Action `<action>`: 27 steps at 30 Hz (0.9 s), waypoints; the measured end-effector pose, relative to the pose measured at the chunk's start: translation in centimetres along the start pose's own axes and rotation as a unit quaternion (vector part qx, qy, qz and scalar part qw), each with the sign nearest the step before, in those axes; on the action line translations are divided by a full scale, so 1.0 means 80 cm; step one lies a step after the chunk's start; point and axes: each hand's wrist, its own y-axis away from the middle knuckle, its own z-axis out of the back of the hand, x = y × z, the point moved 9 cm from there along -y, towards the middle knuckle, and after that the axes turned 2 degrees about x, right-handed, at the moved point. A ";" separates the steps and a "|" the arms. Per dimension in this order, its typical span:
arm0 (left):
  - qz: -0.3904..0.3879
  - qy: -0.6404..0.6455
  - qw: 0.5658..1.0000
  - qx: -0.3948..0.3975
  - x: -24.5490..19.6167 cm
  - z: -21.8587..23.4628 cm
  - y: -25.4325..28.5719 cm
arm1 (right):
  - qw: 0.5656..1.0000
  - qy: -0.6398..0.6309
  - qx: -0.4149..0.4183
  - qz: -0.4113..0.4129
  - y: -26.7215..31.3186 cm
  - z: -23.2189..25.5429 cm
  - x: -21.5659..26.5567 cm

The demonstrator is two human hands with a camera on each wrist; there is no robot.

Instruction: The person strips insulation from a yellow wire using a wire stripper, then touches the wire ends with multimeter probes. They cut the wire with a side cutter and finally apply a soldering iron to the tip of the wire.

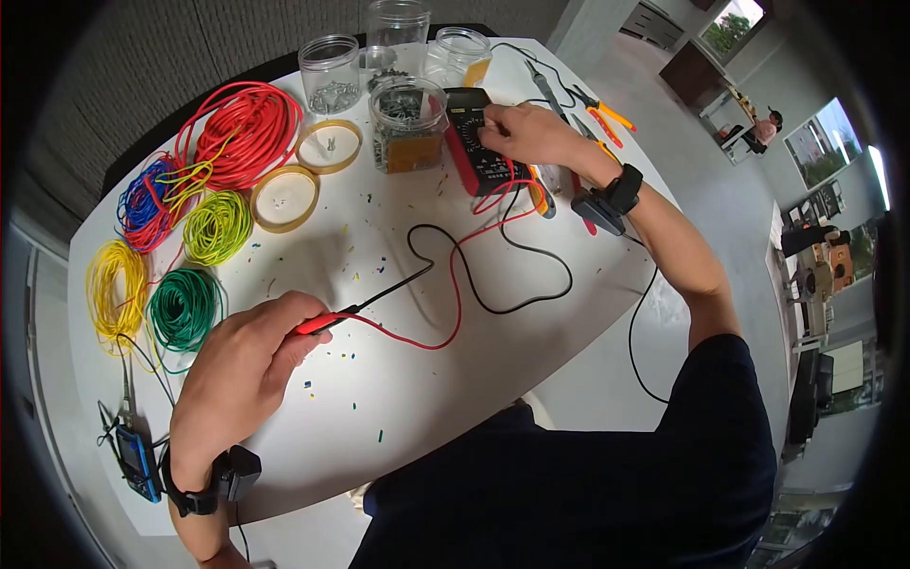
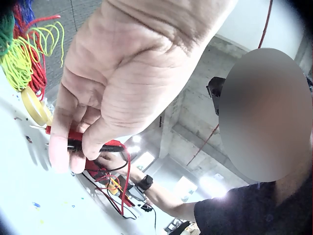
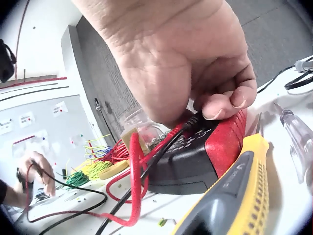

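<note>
A: What takes up the most room?

B: The white table [image 1: 398, 379], seen from the head view. At about ten o'clock on it lies the red wire coil [image 1: 242, 133], the biggest bundle, with the green coil [image 1: 183, 308], a yellow coil [image 1: 116, 289] and a lime coil [image 1: 217, 227] lower toward nine o'clock.

A: And near twelve o'clock?

B: Clear plastic jars [image 1: 408, 123], one with screws in it, and two loose lids [image 1: 285, 197] beside the red coil.

A: Where is the meter?

B: The multimeter [image 1: 479, 142], black in a red shell, lies at about one o'clock, just right of the screw jar. The right hand [image 1: 531, 133] rests on it, fingers curled, fingertips [image 3: 220, 105] pinching at its face where the leads plug in.

A: The left hand?

B: The left hand [image 1: 242, 356] sits at about seven o'clock, fingers closed round the red probe [image 1: 318, 323] and the black probe [image 2: 95, 147] together. Their red lead [image 1: 445, 322] and black lead [image 1: 521, 284] loop across the table's middle back to the meter.

A: Anything small?

B: A yellow-handled tool [image 3: 234, 196] just beside the meter, and coloured insulation scraps [image 1: 355, 356] scattered over the tabletop.
</note>
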 end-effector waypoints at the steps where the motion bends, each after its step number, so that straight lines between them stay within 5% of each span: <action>1: -0.001 -0.007 1.000 0.006 0.000 -0.001 0.000 | 1.000 -0.001 0.001 0.000 0.000 -0.002 -0.002; 7: -0.001 -0.009 1.000 0.007 0.003 -0.002 -0.003 | 0.998 -0.009 -0.037 0.042 0.003 -0.001 0.000; 17: 0.002 0.015 1.000 -0.005 0.003 -0.003 -0.003 | 0.997 -0.063 0.024 0.034 0.003 -0.011 -0.010; 27: 0.010 0.016 1.000 -0.004 0.002 -0.002 -0.003 | 0.984 -0.172 -0.036 0.027 0.016 -0.003 -0.009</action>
